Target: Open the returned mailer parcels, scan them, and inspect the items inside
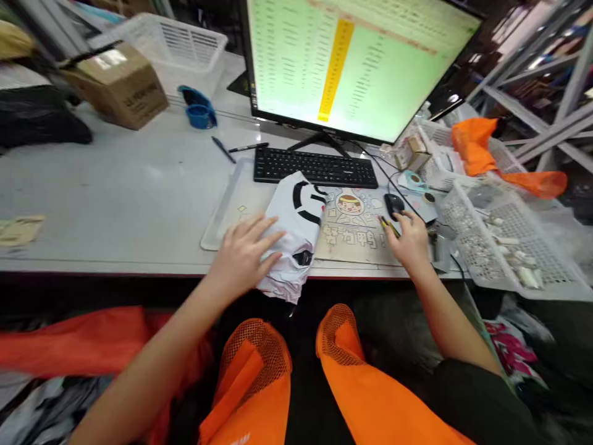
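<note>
Resting on a white bag [299, 207] with black print, the left hand [241, 253] is open, its fingers spread across the bag's side without closing around it. The bag lies over the mat [349, 241] at the front of the desk [139, 185], its crumpled lower end overhanging the edge. The right hand [410, 238] is partly curled, fingertips at the black mouse [393, 204] and thumb beside a yellow-and-black tool [389, 226]; whether it grips either cannot be told. Behind the bag are the keyboard [315, 168] and monitor [356, 68]; a white basket [486, 250] stands at right.
</note>
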A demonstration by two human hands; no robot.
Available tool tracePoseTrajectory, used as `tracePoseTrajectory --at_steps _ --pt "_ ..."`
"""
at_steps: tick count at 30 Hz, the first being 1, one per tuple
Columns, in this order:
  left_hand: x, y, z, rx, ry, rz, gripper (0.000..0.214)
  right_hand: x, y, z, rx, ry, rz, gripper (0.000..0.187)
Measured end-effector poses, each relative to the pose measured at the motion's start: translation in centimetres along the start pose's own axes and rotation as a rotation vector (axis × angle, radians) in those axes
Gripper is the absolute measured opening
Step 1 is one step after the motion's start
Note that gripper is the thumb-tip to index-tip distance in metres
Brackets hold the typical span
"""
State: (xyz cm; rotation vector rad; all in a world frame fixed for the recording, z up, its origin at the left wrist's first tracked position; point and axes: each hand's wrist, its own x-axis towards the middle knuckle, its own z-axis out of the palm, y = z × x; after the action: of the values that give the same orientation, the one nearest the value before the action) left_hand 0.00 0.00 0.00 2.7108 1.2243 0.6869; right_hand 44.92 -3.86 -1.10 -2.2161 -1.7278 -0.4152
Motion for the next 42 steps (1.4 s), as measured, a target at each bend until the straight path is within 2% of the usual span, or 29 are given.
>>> tracePoseTrajectory --at_steps 2,4,7,9,11,12,15,17,19,21,24,28,31,34,36,38,39,41,42 --pt "1.4 -1.5 2.8 -0.089 -0.068 0.022 0.054 -0.7 2.5 0.5 0.023 -0.147 0.117 0.061" --pt "2.5 -1.7 5.3 -0.154 -0.07 0.005 0.062 -1.1 4.4 0.9 0.053 -0.237 0.176 0.055" --pt "2.9 0.1 8.0 -0.206 0.067 -0.115 0.062 -1.4 5.5 1.3 0.105 -0.271 0.135 0.043" --pt "2.5 1.4 8.8 -0.23 0.106 -0.146 0.065 -1.8 4.8 0.7 0.114 -0.259 0.134 0.043" --pt "2.0 2.0 8.8 -0.257 0.06 -0.134 0.072 -2.6 3.0 -0.8 0.132 -0.223 0.058 0.042" --pt "1.8 2.0 8.7 -0.265 0.022 -0.129 0.077 -3.0 1.6 -1.8 0.147 -0.197 -0.036 0.041" --pt "1.4 1.6 8.3 -0.261 -0.058 -0.143 0.093 -4.2 -3.9 -5.5 0.159 -0.149 -0.515 0.041" --pt "1.3 1.3 8.1 -0.25 -0.076 -0.151 0.103 -4.4 -7.8 -7.5 0.077 -0.194 -0.822 0.043" --pt "1.3 1.3 8.2 -0.239 -0.076 -0.147 0.11 -4.0 -11.2 -8.5 -0.049 -0.257 -1.011 0.044" --pt "1.2 1.4 8.3 -0.225 -0.065 -0.131 0.11 -3.3 -13.6 -8.4 -0.169 -0.319 -1.086 0.045" --pt "1.1 1.5 8.5 -0.206 -0.053 -0.107 0.104 -2.3 -16.3 -7.5 -0.297 -0.421 -1.1 0.055" --pt "0.9 1.5 8.4 -0.189 -0.068 -0.122 0.099 -1.8 -18.2 -7.5 -0.365 -0.508 -1.115 0.056" --pt "1.0 1.5 8.4 -0.173 -0.104 -0.127 0.094 -1.4 -16.1 -9.2 -0.371 -0.563 -1.091 0.055" --pt "1.1 1.2 8.3 -0.17 -0.138 -0.124 0.09 -0.8 -10.0 -11.4 -0.393 -0.613 -0.948 0.065" --pt "1.1 1.1 8.2 -0.174 -0.141 -0.112 0.094 -0.6 -5.3 -12.0 -0.437 -0.566 -0.773 0.068" --pt "1.0 1.6 7.9 -0.154 -0.084 -0.088 0.09 -0.5 -1.4 -11.1 -0.433 -0.483 -0.601 0.061" --pt "0.9 2.2 7.7 -0.138 -0.031 -0.068 0.08 -0.6 -0.1 -10.1 -0.404 -0.448 -0.524 0.057" --pt "0.7 4.0 7.3 -0.114 0.047 0.017 0.052 -1.0 1.3 -7.4 -0.31 -0.416 -0.371 0.055" --pt "0.7 5.1 7.2 -0.109 0.049 0.068 0.041 -1.2 1.4 -5.9 -0.26 -0.409 -0.296 0.056"
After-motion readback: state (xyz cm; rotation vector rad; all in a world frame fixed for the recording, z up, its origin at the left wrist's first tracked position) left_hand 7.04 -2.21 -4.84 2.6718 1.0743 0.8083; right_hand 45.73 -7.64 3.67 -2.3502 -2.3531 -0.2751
